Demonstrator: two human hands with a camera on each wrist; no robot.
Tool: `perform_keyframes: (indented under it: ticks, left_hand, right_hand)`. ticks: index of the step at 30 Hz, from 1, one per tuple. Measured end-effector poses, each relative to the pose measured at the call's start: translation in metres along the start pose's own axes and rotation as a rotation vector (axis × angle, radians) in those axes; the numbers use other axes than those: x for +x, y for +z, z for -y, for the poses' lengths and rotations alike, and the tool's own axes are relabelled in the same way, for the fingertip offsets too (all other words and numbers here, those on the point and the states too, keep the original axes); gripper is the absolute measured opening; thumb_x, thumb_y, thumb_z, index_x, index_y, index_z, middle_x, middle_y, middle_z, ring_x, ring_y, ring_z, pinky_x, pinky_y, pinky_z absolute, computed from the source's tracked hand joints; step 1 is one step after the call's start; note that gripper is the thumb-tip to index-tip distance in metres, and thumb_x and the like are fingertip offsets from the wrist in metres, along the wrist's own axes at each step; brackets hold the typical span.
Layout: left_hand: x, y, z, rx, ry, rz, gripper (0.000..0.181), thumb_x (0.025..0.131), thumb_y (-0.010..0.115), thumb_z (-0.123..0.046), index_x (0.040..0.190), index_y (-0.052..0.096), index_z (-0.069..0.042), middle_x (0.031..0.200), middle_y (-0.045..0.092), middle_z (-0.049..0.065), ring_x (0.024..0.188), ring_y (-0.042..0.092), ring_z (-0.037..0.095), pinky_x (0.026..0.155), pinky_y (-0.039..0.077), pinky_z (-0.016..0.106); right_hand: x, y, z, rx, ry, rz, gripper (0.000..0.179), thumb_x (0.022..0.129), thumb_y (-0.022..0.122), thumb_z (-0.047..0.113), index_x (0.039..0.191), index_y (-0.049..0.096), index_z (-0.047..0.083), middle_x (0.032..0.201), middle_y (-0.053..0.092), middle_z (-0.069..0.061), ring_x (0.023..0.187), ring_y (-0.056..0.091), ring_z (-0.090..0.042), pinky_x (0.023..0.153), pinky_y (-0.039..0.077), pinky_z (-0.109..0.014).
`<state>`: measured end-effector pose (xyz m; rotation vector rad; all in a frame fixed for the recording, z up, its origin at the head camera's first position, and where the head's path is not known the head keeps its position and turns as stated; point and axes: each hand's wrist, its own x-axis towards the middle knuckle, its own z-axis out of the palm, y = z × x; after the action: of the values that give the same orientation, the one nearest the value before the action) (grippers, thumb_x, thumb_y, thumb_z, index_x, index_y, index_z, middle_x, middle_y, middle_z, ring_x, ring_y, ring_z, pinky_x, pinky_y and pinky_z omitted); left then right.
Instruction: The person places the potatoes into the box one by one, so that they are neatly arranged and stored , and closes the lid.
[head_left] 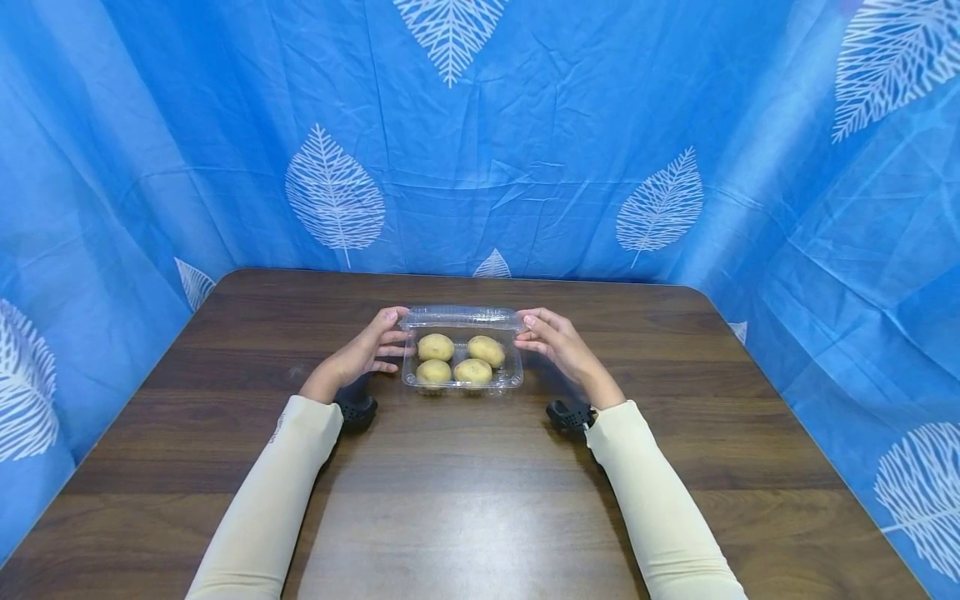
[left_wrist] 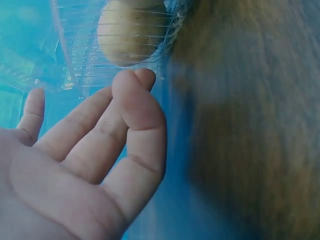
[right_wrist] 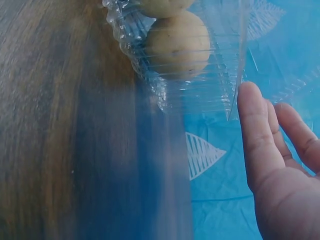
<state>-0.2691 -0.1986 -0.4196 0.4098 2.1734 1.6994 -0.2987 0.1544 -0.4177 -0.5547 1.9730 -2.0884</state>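
A clear plastic clamshell container (head_left: 462, 384) sits on the table with several yellow potatoes (head_left: 486, 351) in it. Its ribbed lid (head_left: 461, 316) stands raised at the far side. At the lid's left corner, my left hand (head_left: 365, 348) has its thumb at the edge, the other fingers loosely spread beside the container wall. My right hand (head_left: 557, 342) is at the opposite corner, thumb and fingertips right at the lid's edge. Fairly straight right fingers (right_wrist: 255, 130) show close to the clear plastic in the right wrist view. The left wrist view shows bent, relaxed fingers below one potato (left_wrist: 129, 35).
The brown wooden table (head_left: 450, 517) extends around the container on all sides. A blue curtain (head_left: 495, 167) with white leaf prints hangs behind its far edge and along both sides. Black wrist straps (head_left: 570, 415) sit at the cream sleeves (head_left: 652, 500).
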Motion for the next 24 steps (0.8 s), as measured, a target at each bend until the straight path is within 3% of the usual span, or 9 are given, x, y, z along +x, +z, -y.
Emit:
perform_keyframes:
  ticks: [8, 11, 19, 24]
  left_hand:
    - [-0.003, -0.002, -0.001, -0.027, -0.016, 0.024, 0.077, 0.109, 0.037, -0.047, 0.170, 0.010, -0.006, 0.174, 0.014, 0.029, 0.152, 0.037, 0.054, 0.108, 0.048, 0.057]
    - [-0.003, -0.003, -0.001, -0.036, -0.025, 0.026, 0.078, 0.108, 0.042, -0.044, 0.169, 0.012, -0.007, 0.173, 0.017, 0.029, 0.151, 0.039, 0.054, 0.107, 0.050, 0.053]
    - [-0.007, -0.007, 0.004, -0.043, -0.014, 0.067, 0.074, 0.107, 0.051, -0.029, 0.168, 0.015, -0.006, 0.163, 0.032, 0.034, 0.142, 0.048, 0.046, 0.105, 0.051, 0.043]
    - [-0.007, -0.008, 0.005, -0.042, 0.000, 0.082, 0.078, 0.105, 0.058, -0.022, 0.168, 0.016, -0.005, 0.161, 0.035, 0.036, 0.131, 0.055, 0.036, 0.104, 0.053, 0.042]
  right_hand:
    - [-0.008, -0.002, 0.002, -0.086, 0.008, 0.050, 0.058, 0.104, 0.049, 0.009, 0.149, 0.037, -0.027, 0.147, 0.045, -0.035, 0.101, 0.064, -0.008, 0.100, 0.056, -0.023]
    - [-0.009, -0.004, 0.001, -0.118, 0.007, 0.066, 0.058, 0.105, 0.049, 0.006, 0.150, 0.036, -0.026, 0.154, 0.039, -0.043, 0.101, 0.065, -0.006, 0.100, 0.056, -0.023]
    - [-0.013, -0.010, -0.001, -0.261, 0.034, 0.093, 0.056, 0.105, 0.057, 0.007, 0.154, 0.042, -0.018, 0.149, 0.049, -0.039, 0.101, 0.066, -0.010, 0.099, 0.059, -0.030]
    - [-0.014, -0.011, -0.002, -0.267, 0.031, 0.131, 0.059, 0.103, 0.058, 0.006, 0.155, 0.042, -0.016, 0.127, 0.059, -0.027, 0.101, 0.065, -0.013, 0.095, 0.060, -0.029]
